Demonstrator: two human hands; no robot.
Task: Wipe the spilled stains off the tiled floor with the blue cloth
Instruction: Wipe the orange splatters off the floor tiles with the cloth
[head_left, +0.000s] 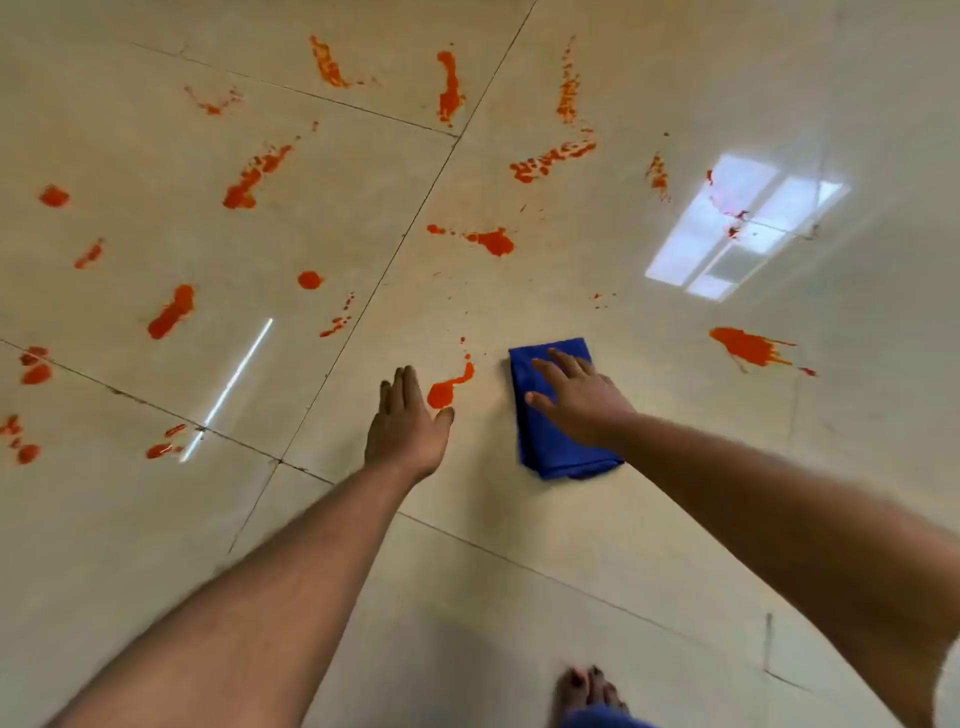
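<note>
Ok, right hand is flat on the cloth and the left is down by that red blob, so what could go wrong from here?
The left hand rests on the floor right beside a wet red stain; a small shift could smear it onto the palm. The blue cloth is folded small against many stains, so it may soak through and spread red. A bare foot close behind could step in residue.

Bright, even light; we note window glare (748, 228) on glossy tiled floor (519, 545); forearms blurred; wide-angle bending at edges.
</note>
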